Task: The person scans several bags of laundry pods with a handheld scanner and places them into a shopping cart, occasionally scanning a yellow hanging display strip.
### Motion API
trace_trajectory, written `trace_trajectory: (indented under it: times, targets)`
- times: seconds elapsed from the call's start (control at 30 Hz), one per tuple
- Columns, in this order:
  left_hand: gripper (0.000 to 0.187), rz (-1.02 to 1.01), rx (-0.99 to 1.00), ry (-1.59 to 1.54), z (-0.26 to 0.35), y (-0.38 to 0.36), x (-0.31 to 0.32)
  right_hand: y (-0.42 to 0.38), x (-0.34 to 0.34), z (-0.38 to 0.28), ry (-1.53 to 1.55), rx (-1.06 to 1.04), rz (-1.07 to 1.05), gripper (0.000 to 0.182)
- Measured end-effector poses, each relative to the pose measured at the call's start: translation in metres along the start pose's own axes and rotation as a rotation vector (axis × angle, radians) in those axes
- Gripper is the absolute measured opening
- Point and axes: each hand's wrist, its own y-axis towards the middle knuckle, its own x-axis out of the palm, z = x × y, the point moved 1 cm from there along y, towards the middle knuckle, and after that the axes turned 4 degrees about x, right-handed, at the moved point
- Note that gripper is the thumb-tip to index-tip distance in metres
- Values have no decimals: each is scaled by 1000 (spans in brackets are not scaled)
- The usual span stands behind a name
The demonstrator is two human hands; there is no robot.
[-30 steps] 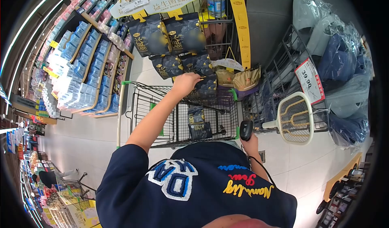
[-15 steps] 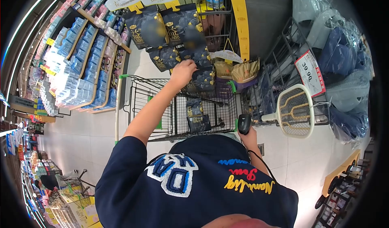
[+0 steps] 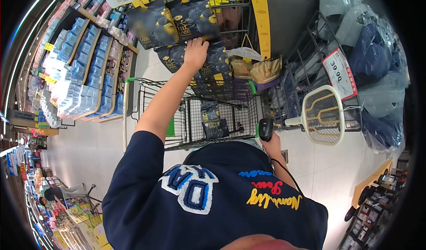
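My left hand [image 3: 196,52] reaches over the cart to a rack of black snack-style bags. Its fingers are stretched out flat against a bag [image 3: 217,57] in the lower row. Above hangs another row of black bags [image 3: 193,21] with gold print. My right hand [image 3: 272,144] is closed around a black handheld device like a barcode scanner [image 3: 266,129], with a dark cord running from it. Between my arms stands a wire shopping cart [image 3: 182,117] with green corners. A black bag [image 3: 215,128] lies in it, with another just beyond.
Gold bags [image 3: 266,70] hang right of the black ones, by a yellow strip [image 3: 262,23]. A mosquito swatter [image 3: 323,115] sticks out from a wire rack with a price sign [image 3: 339,73]. Stocked shelves [image 3: 84,72] line the left. A person [image 3: 54,193] is at another cart, lower left.
My left hand has moved up and slightly left, its fingers now straighter on the bags. The view has shifted a little towards the rack. My right hand still holds the device.
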Motion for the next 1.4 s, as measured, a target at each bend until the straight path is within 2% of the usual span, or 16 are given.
trace_trajectory:
  times: [0.07,0.23,0.5,0.77,0.97,1.07,1.27,1.4]
  targets:
    - [15,-56,-16,-36,0,0,3,-2,1,-3,11,4,0,39]
    - [16,-25,43,43,3,1,7,-3,0,-9,14,31,-10,43]
    - [19,-93,69,91,5,-2,12,1,3,-8,26,46,-36,42]
    - [12,4,78,51,2,-5,8,1,3,-8,4,24,-50,41]
    - [13,-10,28,-119,-3,-11,2,-1,4,-8,21,5,-57,36]
    - [16,73,-85,-223,-4,-12,7,-3,4,-9,33,11,-67,38]
    - [23,82,-276,-339,-8,-15,7,-3,4,-10,18,33,-74,42]
    - [20,118,-293,-311,-22,-15,23,-5,6,-7,32,34,-71,42]
